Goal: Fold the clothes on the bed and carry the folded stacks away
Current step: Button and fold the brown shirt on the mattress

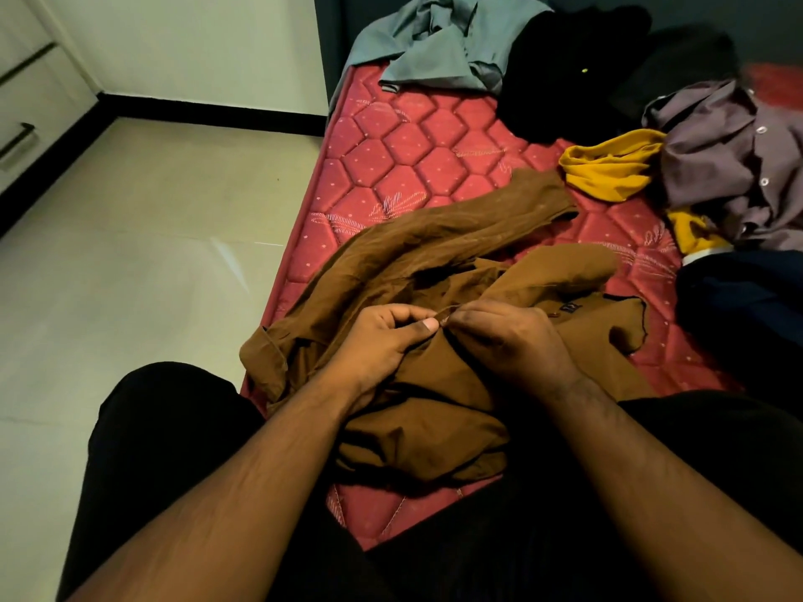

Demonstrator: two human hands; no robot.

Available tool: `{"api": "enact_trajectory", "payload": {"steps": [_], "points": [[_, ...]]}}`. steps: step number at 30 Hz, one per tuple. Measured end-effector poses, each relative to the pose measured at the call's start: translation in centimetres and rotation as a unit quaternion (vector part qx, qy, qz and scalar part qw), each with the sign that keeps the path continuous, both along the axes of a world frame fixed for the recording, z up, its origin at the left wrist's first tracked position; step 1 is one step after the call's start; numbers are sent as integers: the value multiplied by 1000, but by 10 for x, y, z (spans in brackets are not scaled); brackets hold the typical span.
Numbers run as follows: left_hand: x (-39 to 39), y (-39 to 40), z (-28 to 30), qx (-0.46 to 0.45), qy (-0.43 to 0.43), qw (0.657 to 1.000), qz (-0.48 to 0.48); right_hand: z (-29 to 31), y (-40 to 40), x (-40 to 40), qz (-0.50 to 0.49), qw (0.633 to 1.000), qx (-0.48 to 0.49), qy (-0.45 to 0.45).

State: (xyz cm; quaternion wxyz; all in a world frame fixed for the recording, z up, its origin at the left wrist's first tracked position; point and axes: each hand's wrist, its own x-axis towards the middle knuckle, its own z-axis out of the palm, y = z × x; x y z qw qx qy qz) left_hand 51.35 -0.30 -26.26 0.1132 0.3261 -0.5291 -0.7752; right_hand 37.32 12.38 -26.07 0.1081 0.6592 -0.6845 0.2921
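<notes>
Red quilted mattress (408, 167) strewn with unfolded clothes, brown shirt (434, 262) spread crumpled at near edge. Left hand (382, 341) and right hand (508, 341) meeting at shirt's front, each pinching the fabric.

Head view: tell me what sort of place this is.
Most likely a bedroom in a home. A bare red quilted mattress bears loose clothes: a brown shirt that both hands pinch, a grey shirt. Drawers stand against the wall on a tiled floor.
</notes>
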Motion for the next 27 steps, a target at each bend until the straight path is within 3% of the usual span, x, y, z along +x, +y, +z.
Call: {"api": "enact_trajectory", "payload": {"steps": [7, 11, 20, 24, 27], "points": [[0, 9, -2, -151, 7, 987, 55, -3, 0, 2, -5, 999, 28, -41], [2, 10, 0, -250, 29, 967, 46, -6, -2, 1, -39, 987, 70, -143], [2, 20, -15, -382, 52, 921, 58, -3, -4, 2, -102, 986, 101, -85], [-1, 20, -20, -377, 41, 924, 47, -3, -4, 9, -140, 981, 86, -102], [-7, 20, -13, -281, 20, 959, 4, -3, -3, 13, -136, 984, 60, -98]]}}
